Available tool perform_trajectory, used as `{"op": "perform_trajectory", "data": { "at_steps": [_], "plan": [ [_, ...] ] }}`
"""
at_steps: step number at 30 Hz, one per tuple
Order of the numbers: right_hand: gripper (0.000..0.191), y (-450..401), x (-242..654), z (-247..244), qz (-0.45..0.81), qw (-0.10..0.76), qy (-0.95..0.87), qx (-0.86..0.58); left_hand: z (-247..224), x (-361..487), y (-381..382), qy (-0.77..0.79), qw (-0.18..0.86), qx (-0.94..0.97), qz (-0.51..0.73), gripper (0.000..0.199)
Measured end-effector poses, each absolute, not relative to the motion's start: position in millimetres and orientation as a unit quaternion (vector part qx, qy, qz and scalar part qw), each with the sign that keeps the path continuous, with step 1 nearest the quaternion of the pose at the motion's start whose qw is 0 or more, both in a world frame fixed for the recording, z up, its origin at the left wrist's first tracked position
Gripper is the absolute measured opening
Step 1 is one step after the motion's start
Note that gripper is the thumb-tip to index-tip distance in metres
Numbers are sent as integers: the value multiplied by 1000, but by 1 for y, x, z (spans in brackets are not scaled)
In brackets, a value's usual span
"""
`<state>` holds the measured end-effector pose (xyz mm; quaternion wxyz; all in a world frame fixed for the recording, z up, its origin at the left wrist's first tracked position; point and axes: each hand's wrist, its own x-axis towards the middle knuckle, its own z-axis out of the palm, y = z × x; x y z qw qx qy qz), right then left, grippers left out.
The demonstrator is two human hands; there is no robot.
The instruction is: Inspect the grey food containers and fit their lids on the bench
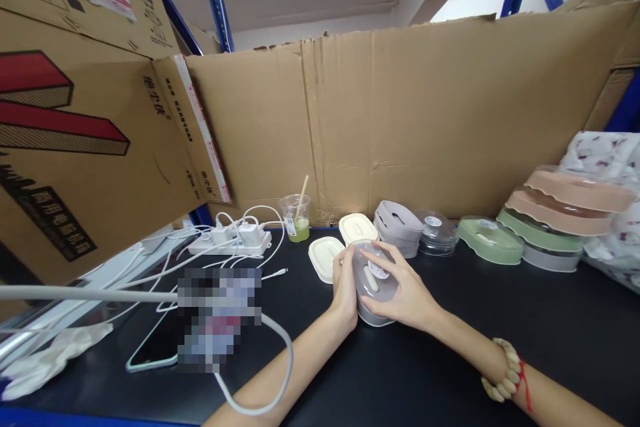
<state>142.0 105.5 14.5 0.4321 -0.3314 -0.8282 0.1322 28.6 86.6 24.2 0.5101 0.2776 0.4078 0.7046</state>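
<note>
From the head view, we see our left hand (345, 287) and right hand (407, 293) both clasping the grey lidded container (373, 283) mid-counter (450, 347), fingers (380, 303) curled around its sides, long axis running near-to-far; cream lids (325, 257) lie just beyond.

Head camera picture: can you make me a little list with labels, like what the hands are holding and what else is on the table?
left hand: pressed against the left side of the grey container
right hand: lying over the top of the grey container
grey container: clear-lidded plastic box on the black table
just behind: two cream lids
right side: stack of green and pink containers
left side: power strip, drink cup with stick, phone
backdrop: cardboard wall
</note>
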Motion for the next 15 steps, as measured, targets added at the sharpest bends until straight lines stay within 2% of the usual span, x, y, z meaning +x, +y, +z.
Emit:
{"op": "perform_trajectory", "data": {
  "at_steps": [5, 10, 13, 15],
  "plan": [
    [68, 107, 143, 16, 158, 431, -828, -321, 34, 29, 82, 420, 517, 247, 704, 32],
    [63, 107, 143, 21, 252, 461, -792, -310, 35, 26, 84, 397, 504, 261, 722, 26],
    [86, 106, 139, 25, 361, 522, -688, -351, 36, 24, 87, 377, 482, 287, 737, 24],
    [99, 105, 137, 29, 444, 519, -626, -376, 38, 22, 90, 365, 469, 307, 743, 27]
  ]
}}
